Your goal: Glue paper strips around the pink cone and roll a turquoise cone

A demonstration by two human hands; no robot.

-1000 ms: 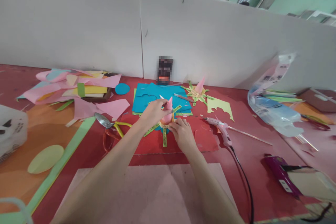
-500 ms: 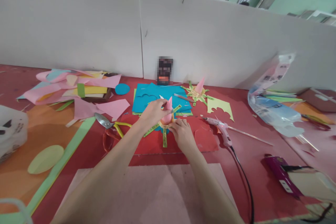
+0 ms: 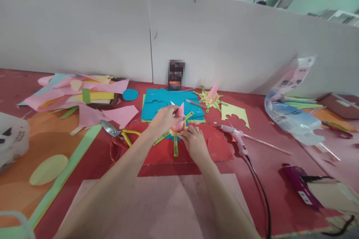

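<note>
A small paper craft with a pink cone on top stands between my hands over the red sheet. Green printed strips stick out around its base, and a bit of blue paper shows underneath. My left hand is closed on the cone's upper left side, fingers near the tip. Low on the right, my right hand pinches the base where the cone meets its yellowish band. The fingertips partly hide what they press. A similar finished-looking craft with a pink cone stands behind to the right.
A pink glue gun with a black cord lies to the right. Scissors are left of my hands. Blue sheets lie behind, a phone leans on the white partition, and paper scraps pile up at the left.
</note>
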